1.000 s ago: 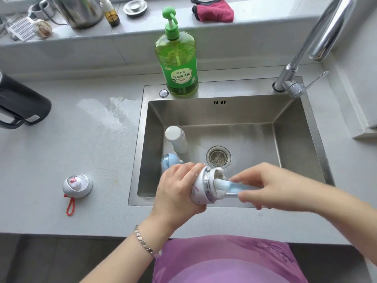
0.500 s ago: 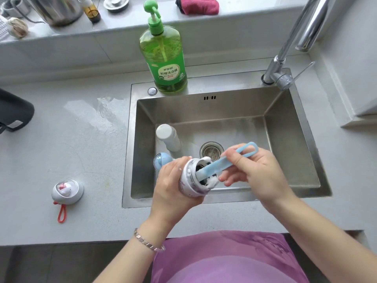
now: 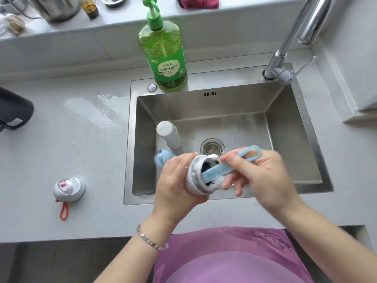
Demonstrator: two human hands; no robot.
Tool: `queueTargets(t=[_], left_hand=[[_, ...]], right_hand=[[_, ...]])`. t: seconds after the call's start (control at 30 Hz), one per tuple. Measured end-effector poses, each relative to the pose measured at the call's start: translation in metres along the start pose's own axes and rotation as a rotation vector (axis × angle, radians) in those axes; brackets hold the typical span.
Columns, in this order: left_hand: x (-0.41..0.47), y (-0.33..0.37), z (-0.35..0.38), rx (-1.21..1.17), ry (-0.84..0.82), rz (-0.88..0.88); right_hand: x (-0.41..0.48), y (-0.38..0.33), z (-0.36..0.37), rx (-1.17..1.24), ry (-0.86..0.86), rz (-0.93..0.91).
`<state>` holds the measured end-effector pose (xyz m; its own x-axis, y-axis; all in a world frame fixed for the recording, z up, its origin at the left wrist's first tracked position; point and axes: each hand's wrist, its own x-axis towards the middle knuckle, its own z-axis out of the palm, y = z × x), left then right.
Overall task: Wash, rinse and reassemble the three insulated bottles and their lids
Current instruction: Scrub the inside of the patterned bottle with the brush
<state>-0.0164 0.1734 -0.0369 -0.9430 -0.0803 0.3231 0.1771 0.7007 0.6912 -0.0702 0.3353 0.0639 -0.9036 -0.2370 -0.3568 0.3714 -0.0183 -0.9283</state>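
Over the front rim of the sink (image 3: 293,139), gripped a small white bottle (image 3: 193,178) in the left hand (image 3: 175,180), fingers wrapped round its body, mouth turned to the right. Pinched the blue brush (image 3: 218,171) by its handle in the right hand (image 3: 265,176), other fingers loosely spread, brush head sunk inside among foam. Judged scrubbing the inside as the step in hand. Called for a firm hold on the soapy body, full strokes down to the base, a twist to sweep the wall, and the mouth held above the basin. Left a capped white bottle (image 3: 168,132) and a blue bottle (image 3: 160,161) in the sink, and a lid (image 3: 68,188) on the counter (image 3: 81,139).
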Motion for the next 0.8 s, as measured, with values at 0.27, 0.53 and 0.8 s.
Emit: queueTargets(t=[0.27, 0.53, 0.8], left_hand=[[0.013, 0.003, -0.002, 0.059, -0.065, 0.018], [0.011, 0.006, -0.005, 0.129, -0.131, 0.002], [0.010, 0.014, -0.014, 0.219, -0.092, -0.049]], right_hand=[[0.001, -0.001, -0.004, -0.050, 0.019, -0.061], [-0.002, -0.005, -0.011, -0.280, 0.006, -0.168], [-0.015, -0.004, -0.006, -0.404, 0.053, -0.296]])
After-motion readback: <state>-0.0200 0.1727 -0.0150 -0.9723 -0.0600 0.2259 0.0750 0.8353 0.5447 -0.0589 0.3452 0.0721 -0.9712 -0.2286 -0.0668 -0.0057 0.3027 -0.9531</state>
